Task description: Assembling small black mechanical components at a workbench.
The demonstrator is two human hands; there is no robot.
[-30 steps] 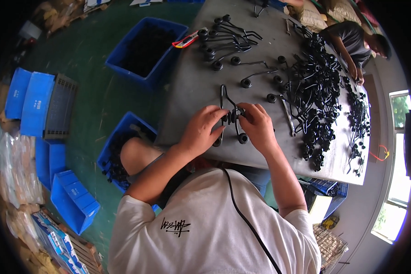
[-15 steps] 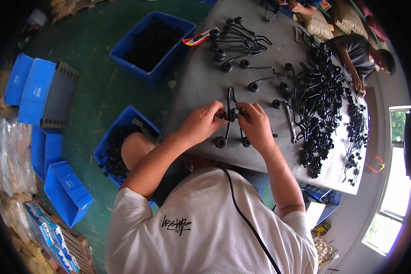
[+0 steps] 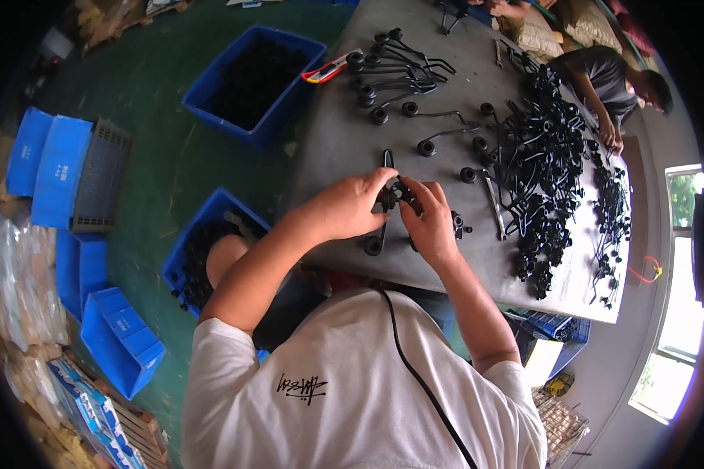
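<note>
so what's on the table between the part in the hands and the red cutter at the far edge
In the head view, mostly bare grey table; the black part and red cutter have nothing between them.

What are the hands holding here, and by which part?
Both hands, left hand and right hand, grip a black metal-arm part at its middle joint.

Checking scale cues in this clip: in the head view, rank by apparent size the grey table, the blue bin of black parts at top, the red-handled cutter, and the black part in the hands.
1. Grey table
2. Blue bin
3. Black part, partly hidden by the hands
4. Red-handled cutter; close to the part, so that order is unsure.
</note>
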